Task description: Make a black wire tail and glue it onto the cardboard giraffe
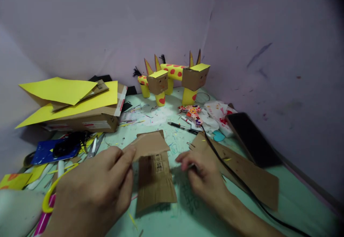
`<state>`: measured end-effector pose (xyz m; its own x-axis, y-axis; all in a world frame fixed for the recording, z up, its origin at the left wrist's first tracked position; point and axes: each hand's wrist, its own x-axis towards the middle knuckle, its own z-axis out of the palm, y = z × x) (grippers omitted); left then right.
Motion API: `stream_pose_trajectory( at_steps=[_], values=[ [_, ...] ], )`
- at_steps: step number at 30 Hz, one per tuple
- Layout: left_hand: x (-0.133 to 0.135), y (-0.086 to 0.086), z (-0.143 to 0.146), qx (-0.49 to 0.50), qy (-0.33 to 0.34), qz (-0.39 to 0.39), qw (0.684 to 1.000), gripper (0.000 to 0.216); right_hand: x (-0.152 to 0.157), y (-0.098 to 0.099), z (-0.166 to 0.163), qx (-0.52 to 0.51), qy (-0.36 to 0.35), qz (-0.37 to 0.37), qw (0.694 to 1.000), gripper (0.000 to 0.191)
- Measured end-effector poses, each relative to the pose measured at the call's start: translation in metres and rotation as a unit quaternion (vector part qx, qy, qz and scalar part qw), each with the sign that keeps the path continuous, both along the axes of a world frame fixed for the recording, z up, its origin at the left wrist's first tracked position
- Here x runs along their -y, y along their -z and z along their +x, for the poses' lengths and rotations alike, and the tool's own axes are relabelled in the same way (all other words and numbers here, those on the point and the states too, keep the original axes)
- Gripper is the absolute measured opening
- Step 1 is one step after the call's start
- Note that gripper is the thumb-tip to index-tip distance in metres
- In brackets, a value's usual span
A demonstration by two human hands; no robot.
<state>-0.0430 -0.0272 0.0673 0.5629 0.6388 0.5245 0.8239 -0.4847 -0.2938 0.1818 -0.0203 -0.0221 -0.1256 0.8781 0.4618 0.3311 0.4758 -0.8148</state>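
My left hand (99, 186) pinches a small piece of brown cardboard (153, 143) between thumb and fingers, holding it tilted above the table. Just below it is a longer cardboard strip (156, 183) with printed box symbols; whether the two are joined I cannot tell. To the right of the strip, my right hand (201, 178) hovers with loosely curled fingers apart and nothing between them. Beyond it lies a larger flat cardboard sheet (252, 176), crossed by a black cord (239, 179).
Two cardboard giraffe-like figures (161, 83) (196, 77) stand at the back. Yellow sheets (61, 90) lie on a cardboard box (104, 120) at left, near scissors (92, 147). A floral corded tool (192, 113), a black pen (182, 127) and a dark phone (252, 138) are at right.
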Motion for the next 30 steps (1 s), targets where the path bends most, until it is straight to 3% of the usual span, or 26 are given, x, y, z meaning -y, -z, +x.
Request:
stream_pose_trajectory(
  at_steps=[2,3,7,9,11,14,17,21,23,26,30],
  values=[
    [-0.002,0.000,0.007,-0.049,0.027,0.017,0.998,0.025,0.001,-0.010,0.004,-0.067,0.114,0.051,0.990,0.029],
    [-0.003,0.002,0.011,-0.069,0.045,0.016,0.996,0.024,0.002,-0.016,0.005,-0.062,0.118,0.076,0.988,0.032],
    [-0.002,0.011,0.024,-0.100,0.132,0.001,0.986,0.023,-0.001,-0.041,-0.002,0.152,-0.068,0.071,0.983,0.076],
    [0.000,0.014,0.026,-0.075,0.163,0.005,0.984,0.025,-0.007,-0.047,-0.008,0.185,-0.111,0.036,0.976,0.088],
    [0.000,0.014,0.023,-0.005,0.178,-0.008,0.984,0.026,-0.015,-0.049,-0.012,0.165,-0.135,0.003,0.977,0.088],
    [-0.003,0.015,0.009,0.136,0.152,-0.123,0.971,0.042,-0.026,-0.045,-0.013,0.094,-0.159,-0.035,0.982,0.087],
    [-0.005,0.022,-0.005,0.248,0.072,-0.250,0.933,0.065,-0.029,-0.036,-0.014,0.013,-0.139,-0.103,0.985,0.102],
    [-0.001,0.043,-0.005,0.387,0.033,-0.324,0.863,0.059,-0.025,-0.023,-0.024,-0.089,-0.129,-0.161,0.974,0.121],
    [0.001,0.055,0.000,0.402,0.045,-0.325,0.855,0.061,-0.022,-0.019,-0.029,-0.099,-0.141,-0.154,0.973,0.121],
    [0.001,0.070,0.003,0.353,0.070,-0.337,0.870,0.064,-0.022,-0.013,-0.030,-0.093,-0.126,-0.112,0.981,0.117],
    [-0.001,0.076,0.000,0.354,0.063,-0.344,0.867,0.070,-0.024,-0.005,-0.027,-0.034,-0.163,-0.111,0.980,0.118]
  ],
)
